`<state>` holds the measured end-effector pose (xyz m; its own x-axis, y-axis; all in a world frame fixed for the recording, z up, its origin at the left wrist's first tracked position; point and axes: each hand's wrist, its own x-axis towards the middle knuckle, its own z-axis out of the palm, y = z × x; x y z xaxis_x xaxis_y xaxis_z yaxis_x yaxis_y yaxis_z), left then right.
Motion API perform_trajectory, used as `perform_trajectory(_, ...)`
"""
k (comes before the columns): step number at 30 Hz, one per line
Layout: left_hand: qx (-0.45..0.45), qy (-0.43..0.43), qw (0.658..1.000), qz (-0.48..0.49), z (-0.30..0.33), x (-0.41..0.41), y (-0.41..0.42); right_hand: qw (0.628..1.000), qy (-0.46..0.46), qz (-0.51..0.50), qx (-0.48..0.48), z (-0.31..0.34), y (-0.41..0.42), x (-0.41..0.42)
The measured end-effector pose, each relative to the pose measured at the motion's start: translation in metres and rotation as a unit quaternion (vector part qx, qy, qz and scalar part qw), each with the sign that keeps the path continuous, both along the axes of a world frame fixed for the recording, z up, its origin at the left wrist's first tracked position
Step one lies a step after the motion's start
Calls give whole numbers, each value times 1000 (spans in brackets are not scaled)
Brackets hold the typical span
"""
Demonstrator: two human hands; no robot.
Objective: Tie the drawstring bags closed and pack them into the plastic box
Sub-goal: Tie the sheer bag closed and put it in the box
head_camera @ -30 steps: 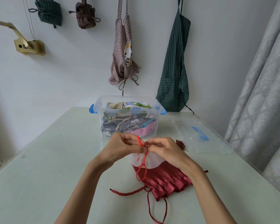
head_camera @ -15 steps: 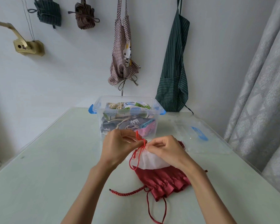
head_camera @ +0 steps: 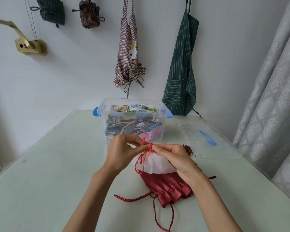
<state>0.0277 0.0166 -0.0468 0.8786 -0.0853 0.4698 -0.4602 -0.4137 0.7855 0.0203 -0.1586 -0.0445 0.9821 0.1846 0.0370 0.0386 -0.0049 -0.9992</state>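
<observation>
A small white bag (head_camera: 155, 164) with a red drawstring (head_camera: 145, 152) is held up just in front of the clear plastic box (head_camera: 132, 104). My left hand (head_camera: 122, 152) and my right hand (head_camera: 174, 156) both pinch the red drawstring at the bag's gathered mouth, fingertips almost touching. A loop of the string hangs down on the left. Under the white bag lies a dark red satin bag (head_camera: 167, 186) on the table, its twisted cord and thin ribbon trailing toward me. The box holds several patterned cloth bags (head_camera: 134, 126).
The box's clear lid (head_camera: 201, 136) with a blue latch lies on the table to the right. Aprons (head_camera: 181, 72) and bundled cloths hang on the wall behind. A grey curtain (head_camera: 274, 97) runs along the right table edge. A brass fitting is on the left wall.
My hands have lifted slightly and drawn closer together on the red drawstring, and the string's loop now hangs lower on the left of the white bag.
</observation>
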Motion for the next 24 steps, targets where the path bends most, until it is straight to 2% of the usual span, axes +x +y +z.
perform_trajectory(3, -62, 40, 996, -56, 2, 1, 3, 995, -67, -53, -45, 1, 4, 2)
perform_trajectory(5, -119, 65, 988, -70, 5, 0, 3, 976, -143, -116, -113, -2, 6, 6)
perform_trajectory(8, -158, 98, 982, -34, 7, 2, 3, 900, -290, -205, -253, -13, 10, 12)
perform_trajectory(11, -122, 101, 987, -1, 5, 6, 5, 802, -399, -247, -370, -24, 9, 14)
perform_trajectory(16, -56, 107, 991, 49, 1, 10, 8, 732, -443, -259, -449, -30, 0, 17)
perform_trajectory(19, -34, 112, 991, 65, 2, 11, 9, 710, -448, -259, -478, -31, -2, 17)
perform_trajectory(22, 7, 118, 989, 93, -2, 12, 9, 704, -419, -247, -517, -33, 2, 18)
perform_trajectory(24, 47, 131, 984, 113, -6, 12, 9, 740, -341, -192, -547, -31, 3, 18)
